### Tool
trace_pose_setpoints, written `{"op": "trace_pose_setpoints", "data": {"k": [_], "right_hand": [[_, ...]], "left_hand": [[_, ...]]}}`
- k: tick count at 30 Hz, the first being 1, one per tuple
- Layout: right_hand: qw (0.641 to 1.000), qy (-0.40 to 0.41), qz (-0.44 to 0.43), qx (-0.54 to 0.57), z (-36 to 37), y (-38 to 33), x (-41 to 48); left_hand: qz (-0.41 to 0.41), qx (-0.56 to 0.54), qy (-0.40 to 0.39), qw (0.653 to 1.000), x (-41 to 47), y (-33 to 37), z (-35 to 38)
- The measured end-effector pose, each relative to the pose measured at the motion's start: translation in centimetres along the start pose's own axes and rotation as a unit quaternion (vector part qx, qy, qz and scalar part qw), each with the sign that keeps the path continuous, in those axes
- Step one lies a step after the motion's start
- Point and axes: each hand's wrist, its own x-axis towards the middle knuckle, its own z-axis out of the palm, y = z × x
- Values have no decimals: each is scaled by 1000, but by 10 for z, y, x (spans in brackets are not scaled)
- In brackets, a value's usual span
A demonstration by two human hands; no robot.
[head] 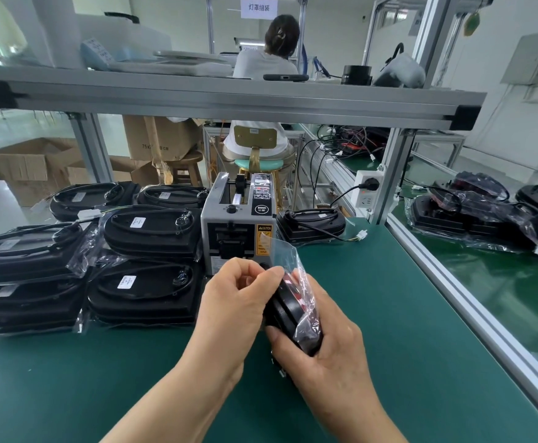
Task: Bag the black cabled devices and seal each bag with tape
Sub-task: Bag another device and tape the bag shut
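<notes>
My right hand [326, 353] grips a black device [285, 310] held on edge above the green mat, inside a clear plastic bag [288, 254] whose open flap sticks up. My left hand [232, 302] pinches the bag's top edge next to the device. Just behind my hands stands the grey automatic tape dispenser [237, 225]. Several bagged black cabled devices [146, 289] are stacked to its left. One unbagged black cabled device [310, 222] lies to its right, its white connector on the mat.
A green mat [373, 314] covers the bench. An aluminium frame rail [472, 292] runs along the right, with more bagged devices [485, 215] beyond it. A power socket [367, 188] hangs on the post. A person sits on a stool behind, back turned. Cardboard boxes [34, 167] stand far left.
</notes>
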Motion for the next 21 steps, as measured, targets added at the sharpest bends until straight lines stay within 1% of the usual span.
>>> {"op": "trace_pose_setpoints", "data": {"k": [5, 7, 9, 10, 11, 13, 14, 16, 18, 20, 21], "right_hand": [[1000, 5, 0, -3, 2, 4, 1], [999, 31, -16, 6, 6, 5, 3], [998, 46, -48, 14, 10, 8, 7], [998, 33, -54, 28, 12, 11, 8], [997, 3, -47, 54, 12, 12, 9], [992, -71, -28, 105, 5, 14, 4], [988, -95, -19, 122, 0, 14, 0], [985, -104, -14, 139, -9, 10, -13], [984, -79, -4, 160, -12, 3, -25], [987, -10, 31, 160, -9, -7, -35], [985, 29, 67, 159, -6, -10, -40]], "left_hand": [[2, -11, -28, 1000, -3, -1, -6], [30, 13, -32, 999, -1, -1, -10], [83, 69, -34, 994, 3, 0, -14], [111, 99, -39, 988, 4, 1, -17], [135, 120, -49, 982, 5, 2, -20], [166, 139, -82, 973, 4, 1, -26], [176, 138, -102, 969, 2, -1, -30], [185, 130, -137, 964, -4, -7, -36], [191, 139, -156, 959, -11, -14, -40], [201, 167, -155, 953, -21, -22, -40], [207, 185, -154, 948, -27, -25, -39]]}}
